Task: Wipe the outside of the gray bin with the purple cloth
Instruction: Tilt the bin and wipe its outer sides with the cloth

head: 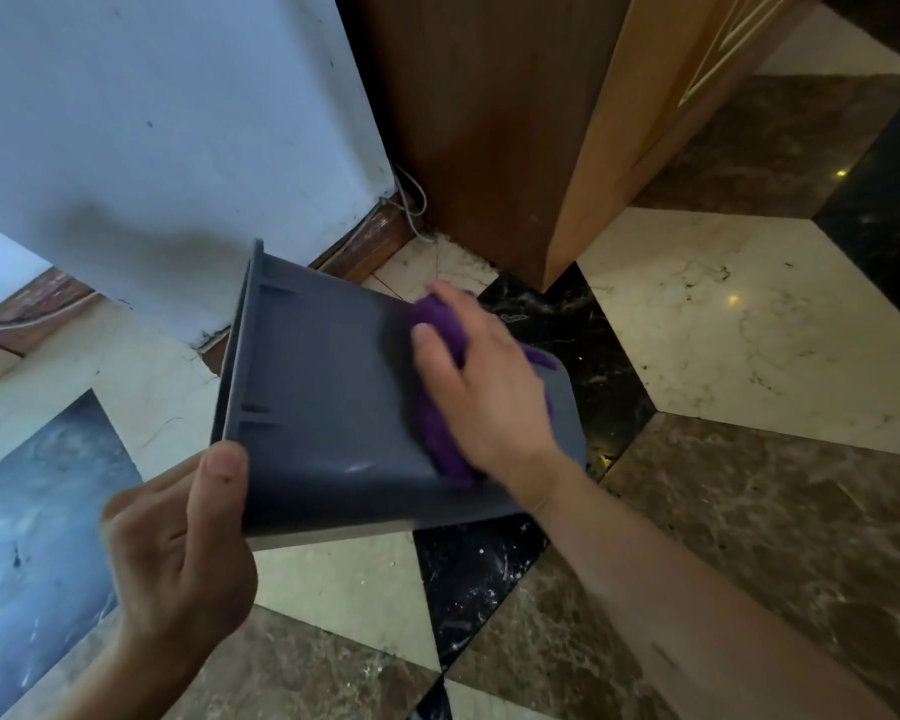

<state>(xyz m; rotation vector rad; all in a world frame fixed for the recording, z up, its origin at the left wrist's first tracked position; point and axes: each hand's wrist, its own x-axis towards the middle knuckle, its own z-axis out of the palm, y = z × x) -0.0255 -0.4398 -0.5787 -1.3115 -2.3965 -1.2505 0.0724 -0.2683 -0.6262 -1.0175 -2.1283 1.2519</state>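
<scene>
A: Where is the gray bin [323,397]?

B: It is held in the air above the patterned stone floor [749,314], tipped on its side. The rim points left toward the white wall [178,122] and the base points right.

A: Who holds it?

B: The left hand [178,553] grips the near corner at the rim, thumb pressed on the outer wall, fingers curled around the edge.

A: And the purple cloth [437,433]?

B: It lies bunched on the bin's upturned outer side, close to the base. The right hand [484,392] presses flat on top of it, fingers spread and bent over the cloth, pinning it against the plastic.

A: Anything behind?

B: A wooden cabinet [515,122] stands on the floor beside the wall, with a thin cable [411,200] at its foot.
</scene>
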